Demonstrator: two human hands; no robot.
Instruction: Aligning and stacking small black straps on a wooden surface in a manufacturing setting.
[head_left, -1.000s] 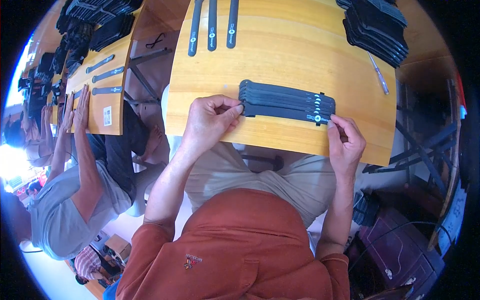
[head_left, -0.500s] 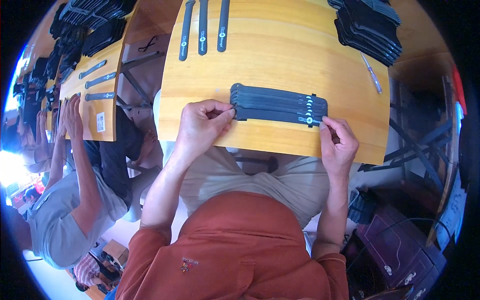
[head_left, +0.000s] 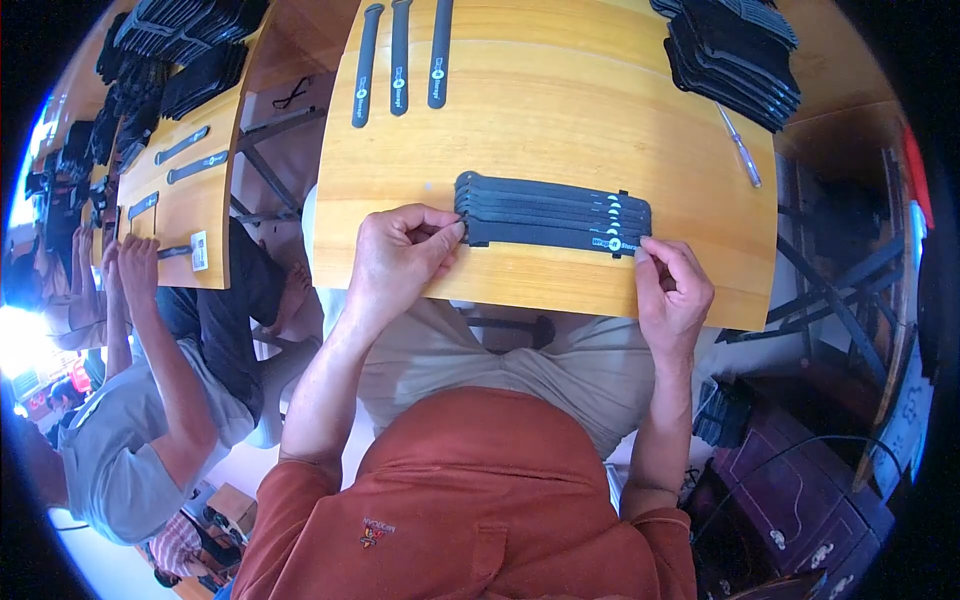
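A fanned row of dark hook-and-loop straps (head_left: 535, 200) with pale round marks lies near the front edge of the wooden table (head_left: 560, 110). Its nearest strap (head_left: 545, 234) stretches between my two hands. At that strap's left end, my left hand (head_left: 400, 262) is closed, thumb and forefinger pinching the tip. The opposite end is pinched by my right hand (head_left: 676, 285), its other fingers curled in. Small black tabs stick out above and below the row near its right end, and one shows below the left end.
Three single straps (head_left: 399, 60) lie apart at the table's far left. A stack of folded black straps (head_left: 735, 60) fills the far right corner, with a screwdriver (head_left: 740, 148) beside it. On the left, a co-worker's hands (head_left: 132, 265) are at another table (head_left: 215, 255) holding straps and a white label.
My hands keep their pinch on the strap with hardly any movement. At the left table, the co-worker's hands have lowered, and the straps near them have shifted.
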